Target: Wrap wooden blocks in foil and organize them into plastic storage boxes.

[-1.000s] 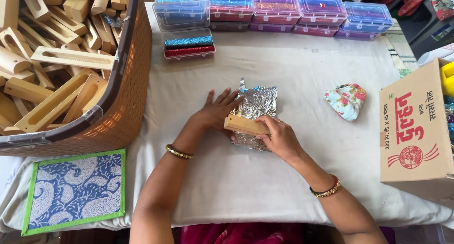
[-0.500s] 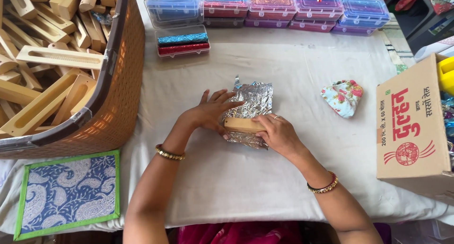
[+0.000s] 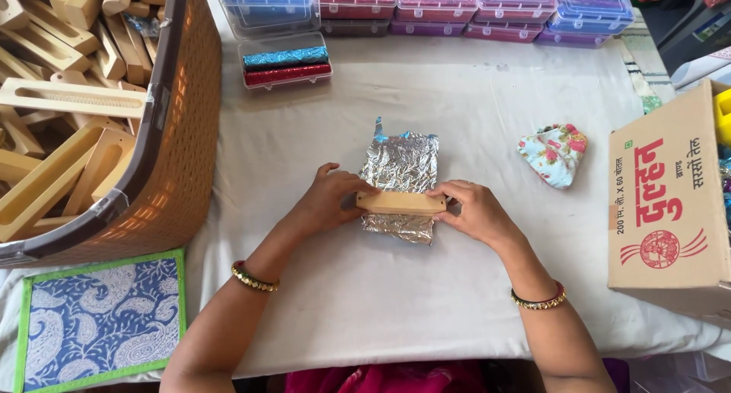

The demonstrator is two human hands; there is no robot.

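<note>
A small rectangular wooden block [image 3: 401, 202] lies crosswise on a crinkled sheet of silver foil [image 3: 400, 164] spread on the white tablecloth [image 3: 396, 301]. My left hand [image 3: 326, 201] grips the block's left end with thumb and fingers. At the right end, my right hand [image 3: 472, 212] pinches the block the same way. Foil shows above and below the block. Both wrists wear bangles.
A brown woven basket [image 3: 177, 157] full of wooden pieces stands at the left. Clear plastic boxes [image 3: 426, 3] with coloured contents line the far edge. A floral cloth pouch [image 3: 556, 153] and a cardboard box [image 3: 670, 210] sit right; a blue patterned mat [image 3: 91, 324] lies near left.
My left hand has slid from on top of the foil to the block's left end. The block now sits squarely across the foil, held at both ends.
</note>
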